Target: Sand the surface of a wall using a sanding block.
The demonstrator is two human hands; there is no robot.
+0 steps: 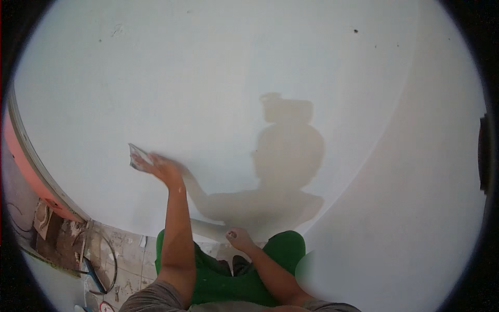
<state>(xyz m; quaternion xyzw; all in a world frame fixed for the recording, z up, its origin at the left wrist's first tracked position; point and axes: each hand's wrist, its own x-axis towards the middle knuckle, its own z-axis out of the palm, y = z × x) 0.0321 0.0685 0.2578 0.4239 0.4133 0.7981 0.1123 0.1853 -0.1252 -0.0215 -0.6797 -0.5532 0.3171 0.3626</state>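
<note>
My left hand [165,167] is pressed against a white wall [218,78], its fingers spread over a thin grey sheet that looks like sandpaper [135,150]. Part of the sheet sticks out past the fingertips, with one corner standing off the surface. Low in front of my lap, my right hand [239,238] is curled closed, and no object shows in it. My knees in green trousers [234,290] are bent close to the foot of the wall. A shadow of my head, the worn camera and an arm falls on the wall.
A second wall [390,234] meets the first at a corner on my right. At left is a frame edge [43,179] beside a salmon-coloured panel [29,167]. A black cable [115,259], a blue-handled tool [93,275] and a cardboard box [45,220] lie on or near the stained tile floor [128,257].
</note>
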